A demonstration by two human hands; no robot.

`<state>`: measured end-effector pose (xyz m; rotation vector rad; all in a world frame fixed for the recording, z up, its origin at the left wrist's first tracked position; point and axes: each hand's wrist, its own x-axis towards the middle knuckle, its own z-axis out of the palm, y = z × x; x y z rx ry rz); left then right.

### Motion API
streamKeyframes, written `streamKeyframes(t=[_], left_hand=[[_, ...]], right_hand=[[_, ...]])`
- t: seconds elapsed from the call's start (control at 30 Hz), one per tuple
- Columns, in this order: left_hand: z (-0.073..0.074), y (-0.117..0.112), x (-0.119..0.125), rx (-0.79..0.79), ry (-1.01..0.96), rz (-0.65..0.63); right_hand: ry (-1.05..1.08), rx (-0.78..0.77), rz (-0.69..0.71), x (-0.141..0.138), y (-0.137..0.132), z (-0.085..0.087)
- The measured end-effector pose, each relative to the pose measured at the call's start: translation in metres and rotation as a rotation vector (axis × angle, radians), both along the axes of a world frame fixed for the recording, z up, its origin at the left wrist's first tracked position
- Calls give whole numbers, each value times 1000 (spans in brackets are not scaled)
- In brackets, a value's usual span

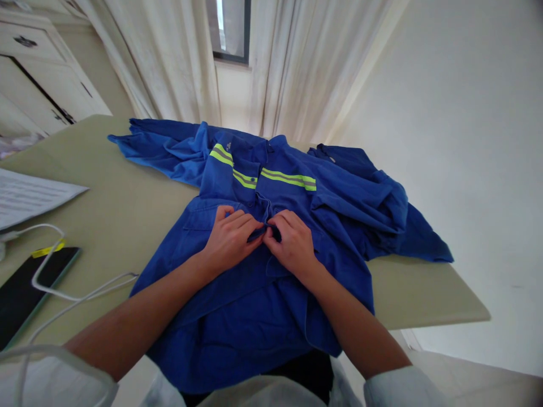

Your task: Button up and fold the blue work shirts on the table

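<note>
A blue work shirt point(254, 305) with yellow-green reflective stripes lies spread front-up on the beige table point(123, 209), its lower hem hanging over the near edge. My left hand point(231, 237) and my right hand point(288, 240) meet at the shirt's front placket, mid-chest. Both have their fingers pinched on the cloth edges there, fingertips almost touching. What lies between the fingertips is too small to make out. The sleeves are bunched at the far left and right.
A dark phone point(29, 288) with a white cable point(63, 294) lies at the table's left edge, with printed paper point(29, 195) behind it. White curtains point(169, 62) and a window hang beyond the table. A cabinet point(38, 68) stands at the far left.
</note>
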<state>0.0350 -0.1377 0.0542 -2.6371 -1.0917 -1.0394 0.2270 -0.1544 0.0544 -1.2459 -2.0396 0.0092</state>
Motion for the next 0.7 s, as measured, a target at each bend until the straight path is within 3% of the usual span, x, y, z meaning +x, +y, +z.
streamKeyframes(t=[0.17, 0.33, 0.43, 0.6, 0.7], left_hand=[[0, 3, -2, -36, -29, -13], [-1, 7, -5, -115, -62, -16], [-1, 9, -6, -115, -77, -60], [-3, 8, -7, -35, -72, -114], [-6, 8, -8, -67, -67, -113]], right_hand=[[140, -89, 23, 1, 4, -1], [331, -196, 170, 9, 11, 2], [445, -387, 254, 16, 17, 2], [699, -874, 339, 23, 26, -5], [740, -930, 350, 23, 28, -7]])
